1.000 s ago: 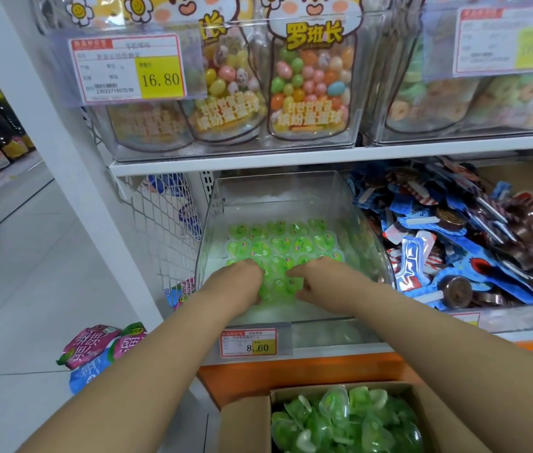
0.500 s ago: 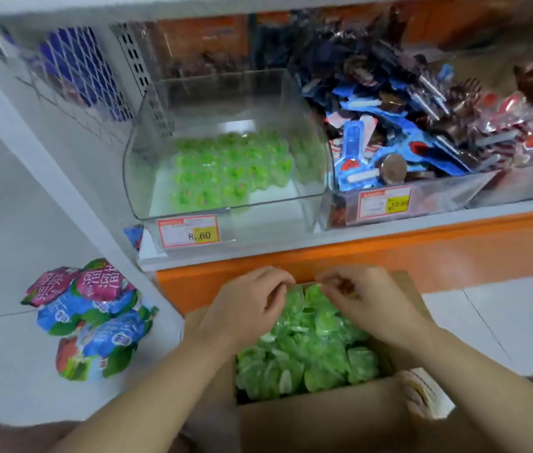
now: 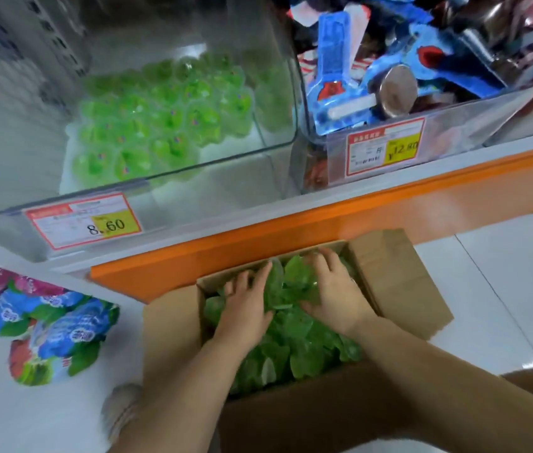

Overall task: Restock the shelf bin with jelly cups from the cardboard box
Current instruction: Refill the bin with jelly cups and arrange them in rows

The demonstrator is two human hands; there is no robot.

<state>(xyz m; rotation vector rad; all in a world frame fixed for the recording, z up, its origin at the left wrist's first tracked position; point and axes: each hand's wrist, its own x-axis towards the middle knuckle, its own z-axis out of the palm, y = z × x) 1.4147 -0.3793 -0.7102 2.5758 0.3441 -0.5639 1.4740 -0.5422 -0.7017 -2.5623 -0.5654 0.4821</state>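
The bin (image 3: 225, 184) on the shelf holds one thin layer of cups (image 3: 167, 119), so restocking is far from done. Both hands have dropped from the bin into the box (image 3: 399, 282) for more. The left hand (image 3: 245, 308) lies wide on the heap; the right hand (image 3: 333, 299) bends over it, grip unclear.

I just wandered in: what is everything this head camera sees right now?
clear plastic shelf bin: one, transparent, shelf left.
green jelly cups in bin: many, green, partial layer.
brown cardboard box: one, brown, floor below shelf.
green jelly cups in box: many, green, heaped.
blue-wrapped sweets: many, blue, neighbouring bin right.
price tags: two, red-yellow, bin fronts.
snack bags: several, pink-blue-green, floor left.
left hand: one, fingers spread on box's cups.
right hand: one, on box's cups, grip unclear.
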